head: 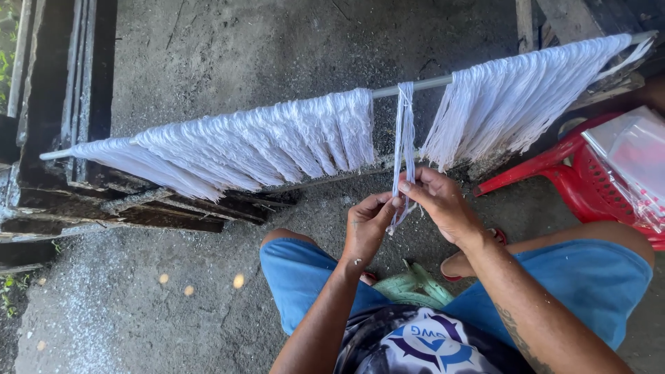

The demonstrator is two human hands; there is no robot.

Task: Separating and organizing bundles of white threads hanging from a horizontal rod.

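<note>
A thin metal rod [415, 84] runs across the view, draped with hanks of white thread [249, 142] on the left and more white thread [512, 97] on the right. Between them one narrow bundle of white strands [404, 125] hangs alone from the rod. My left hand [367, 225] pinches the lower end of that bundle. My right hand [436, 201] grips the same strands just above and to the right, fingers closed on them.
Dark wooden planks [76, 104] lie under the rod at left. A red plastic chair [589, 180] holding clear plastic bags [634, 156] stands at right. Green sandals [415, 285] rest on the concrete floor [138, 291] between my knees.
</note>
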